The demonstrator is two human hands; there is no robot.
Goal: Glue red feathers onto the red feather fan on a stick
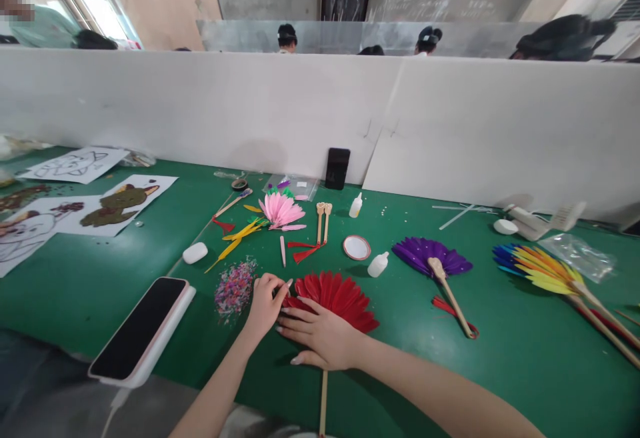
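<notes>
A red feather fan (343, 298) lies on the green table in front of me, its wooden handle (323, 401) pointing toward me. My right hand (325, 335) rests flat across the fan's lower left part, fingers stretched to the left, covering the base of the feathers. At the fan's left edge my left hand (267, 301) is closed, thumb and fingers pinching a red feather tip. Just left of that hand is a pile of small multicoloured beads (236, 288). Two white glue bottles (379, 264) and a round white dish with a reddish rim (357, 247) sit beyond the fan.
A purple feather fan (425, 258) and a rainbow-coloured one (545, 271) lie to the right. Pink feathers (281, 211) and two wooden handles (324, 221) with red tassels lie farther back. A phone (143, 328) is at left; another phone (337, 169) leans on the white partition (250, 105).
</notes>
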